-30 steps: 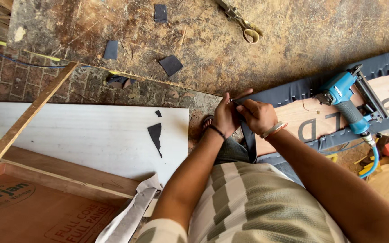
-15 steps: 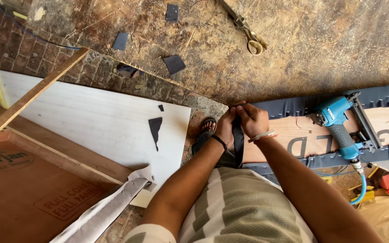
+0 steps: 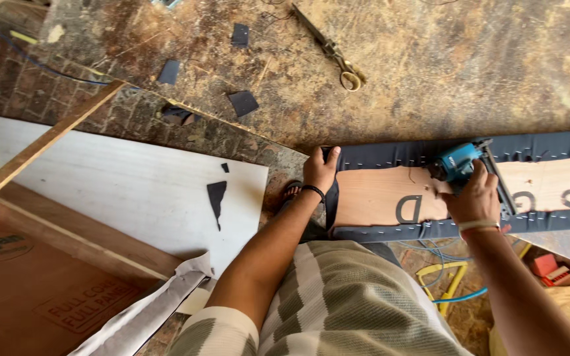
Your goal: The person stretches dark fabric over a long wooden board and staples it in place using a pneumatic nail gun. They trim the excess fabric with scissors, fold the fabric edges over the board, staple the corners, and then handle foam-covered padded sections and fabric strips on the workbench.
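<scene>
Head view: a fabric-wrapped wooden panel (image 3: 390, 194) lies across the floor at right; the left hand (image 3: 320, 170) clenches dark fabric (image 3: 332, 198) taut over its left end, while the right hand (image 3: 475, 194) grasps a blue staple gun (image 3: 456, 163) on the board.

1. Both forearms are bare.
2. A thin dark band circles the wrist of the left hand (image 3: 319, 173).
3. A pale band sits at the wrist of the right hand (image 3: 475, 198).
4. The shirt (image 3: 338, 303) has short sleeves, striped olive-grey and cream.
</scene>
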A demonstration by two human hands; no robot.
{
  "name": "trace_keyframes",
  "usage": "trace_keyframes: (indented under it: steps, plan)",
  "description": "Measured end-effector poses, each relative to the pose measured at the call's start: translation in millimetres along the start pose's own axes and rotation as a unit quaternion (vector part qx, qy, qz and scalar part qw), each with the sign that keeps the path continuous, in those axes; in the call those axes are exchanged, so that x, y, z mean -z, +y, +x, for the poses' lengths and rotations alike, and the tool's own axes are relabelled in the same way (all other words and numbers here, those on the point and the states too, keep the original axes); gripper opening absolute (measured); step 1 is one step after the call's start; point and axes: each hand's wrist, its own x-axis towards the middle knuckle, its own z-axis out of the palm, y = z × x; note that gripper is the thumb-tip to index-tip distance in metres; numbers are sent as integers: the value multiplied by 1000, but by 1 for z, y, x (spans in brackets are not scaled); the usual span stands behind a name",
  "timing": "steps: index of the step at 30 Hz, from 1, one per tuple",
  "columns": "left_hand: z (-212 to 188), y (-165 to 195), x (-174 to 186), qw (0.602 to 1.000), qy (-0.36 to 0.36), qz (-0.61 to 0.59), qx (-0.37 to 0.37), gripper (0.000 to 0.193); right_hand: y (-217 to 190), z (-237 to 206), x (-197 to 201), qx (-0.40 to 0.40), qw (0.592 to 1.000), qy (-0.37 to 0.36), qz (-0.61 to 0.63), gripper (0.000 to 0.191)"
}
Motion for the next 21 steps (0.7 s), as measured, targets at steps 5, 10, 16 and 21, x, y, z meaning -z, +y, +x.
trace_keyframes:
  steps: [5,10,16,21]
  plan:
    - [4,10,12,999,-32,15,24,49,3,39,8,-77,987,-139,4,106]
    - [-2,27,22,998,-41,-2,39,54,-53,31,43,-65,944,-249,208,46]
    - [5,31,21,996,-78,10,45,57,-180,32,75,42,885,-427,179,14]
    - [8,34,23,998,-54,-13,-19,59,-240,40,87,68,897,-433,52,23]
